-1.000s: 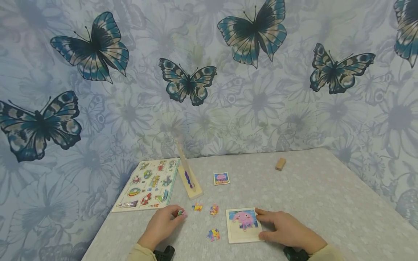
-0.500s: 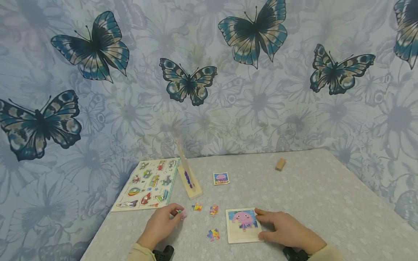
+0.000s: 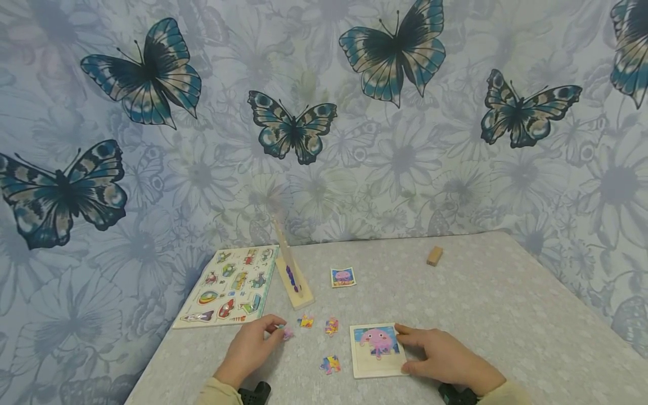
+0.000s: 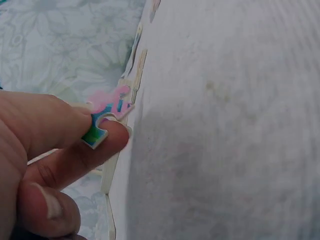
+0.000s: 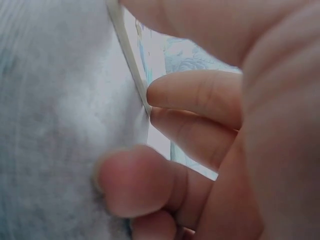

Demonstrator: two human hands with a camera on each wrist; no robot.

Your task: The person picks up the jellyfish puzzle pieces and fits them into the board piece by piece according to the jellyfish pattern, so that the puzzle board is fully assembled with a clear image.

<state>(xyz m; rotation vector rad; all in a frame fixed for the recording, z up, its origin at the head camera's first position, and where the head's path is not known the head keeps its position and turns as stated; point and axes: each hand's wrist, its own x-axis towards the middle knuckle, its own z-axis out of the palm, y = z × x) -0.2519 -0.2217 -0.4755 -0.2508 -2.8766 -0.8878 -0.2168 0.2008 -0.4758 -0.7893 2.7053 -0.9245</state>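
Our left hand (image 3: 248,346) is turning its pinched, not-yet-fitted piece (image 4: 103,106). Our spread right hand (image 3: 437,351) is touching the board (image 3: 364,367) at three o'clock.

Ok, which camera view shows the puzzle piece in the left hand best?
The left wrist view: the puzzle piece is large there, its pink, blue and green print clear, though partly covered. The head view shows it only small, partly hidden by the left hand. The right wrist view doesn't show it.
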